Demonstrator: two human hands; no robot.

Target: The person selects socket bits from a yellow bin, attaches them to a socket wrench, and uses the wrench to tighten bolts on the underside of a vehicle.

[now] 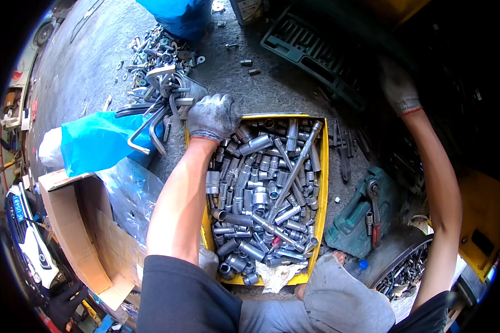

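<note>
My left hand (211, 117), in a grey glove with an orange cuff, is closed at the far left corner of a yellow tray (323, 166). What its fingers hold, if anything, is hidden. Chrome sockets (259, 197) fill the tray, and a long extension bar (295, 171) lies slanted across them. Just left of that hand, large hex keys (160, 114) form a bundle. My right hand (399, 89), gloved too, reaches far right into deep shadow beside a dark green tool case (311, 55). Its fingers are lost in the dark.
Loose nuts and bolts (155, 53) are heaped at the far left. Blue plastic bags (103, 141) and a cardboard box (75, 233) stand on the left. A ratchet (375, 208) lies on a teal case (344, 225) right of the tray, near a round container (405, 261) of small parts.
</note>
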